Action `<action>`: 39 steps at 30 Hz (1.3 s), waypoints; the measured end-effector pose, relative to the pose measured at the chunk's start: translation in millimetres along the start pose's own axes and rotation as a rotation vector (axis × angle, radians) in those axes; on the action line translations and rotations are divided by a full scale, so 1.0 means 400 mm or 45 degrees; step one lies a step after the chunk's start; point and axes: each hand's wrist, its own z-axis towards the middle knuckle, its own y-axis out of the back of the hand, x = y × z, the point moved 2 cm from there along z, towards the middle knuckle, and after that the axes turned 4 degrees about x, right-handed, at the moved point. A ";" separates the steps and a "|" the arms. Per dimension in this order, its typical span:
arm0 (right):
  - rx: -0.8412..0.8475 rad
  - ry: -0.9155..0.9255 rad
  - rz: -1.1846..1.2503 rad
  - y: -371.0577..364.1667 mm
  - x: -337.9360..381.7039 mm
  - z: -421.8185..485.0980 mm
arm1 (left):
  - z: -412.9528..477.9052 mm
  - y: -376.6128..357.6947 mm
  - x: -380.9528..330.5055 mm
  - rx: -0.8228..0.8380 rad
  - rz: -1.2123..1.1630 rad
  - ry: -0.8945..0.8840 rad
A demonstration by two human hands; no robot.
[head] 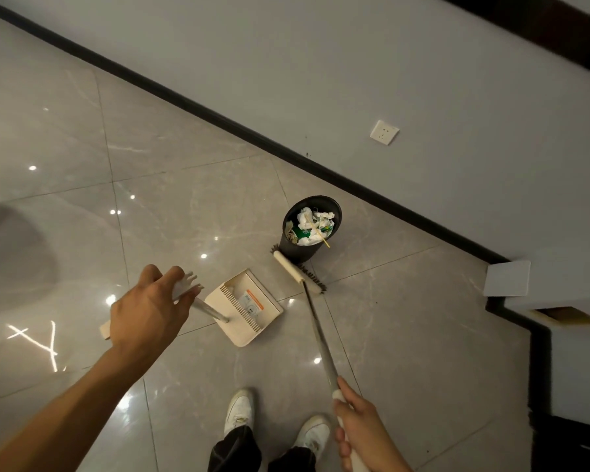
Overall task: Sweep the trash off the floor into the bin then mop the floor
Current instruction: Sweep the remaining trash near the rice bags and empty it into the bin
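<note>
Right grip [358, 434] is clamped round the cream end of the broom [297, 270], whose shaft runs forward and away from it to the head. Left grip [150, 308] has its fingers curled over the top of the dustpan [232, 327] handle, with the white clip end poking out past the fingertips. How firmly it squeezes I cannot tell.

The pan sits on the floor [184, 216] just ahead of the left grip and looks bare apart from its label. Well ahead of the right grip, the broom head lies against the foot of the bin [295, 250]. The trash [312, 224], crumpled paper, a green wrapper and a stick, is heaped inside the bin. I see no loose scraps on the tiles between the two grips.

Sweeping therefore looks finished, and the step in hand is likely parking the tools before mopping. To do it well:
- Draw the broom head back from the bin gently so the bristles do not tip it.
- Keep the dustpan handle upright so any dust stays in the pan.
- Scan the glossy tiles for small scraps first.
</note>
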 end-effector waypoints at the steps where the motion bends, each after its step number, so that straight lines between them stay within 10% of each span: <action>1: 0.010 0.005 -0.031 -0.009 0.009 0.015 | -0.006 0.010 0.016 -0.001 0.007 0.035; 19: 0.343 -0.170 -0.207 -0.164 0.064 0.031 | 0.049 0.013 0.093 -0.020 -0.030 0.181; 39: 0.347 0.317 0.056 0.014 0.236 -0.204 | 0.021 0.279 0.042 -0.213 -0.113 0.183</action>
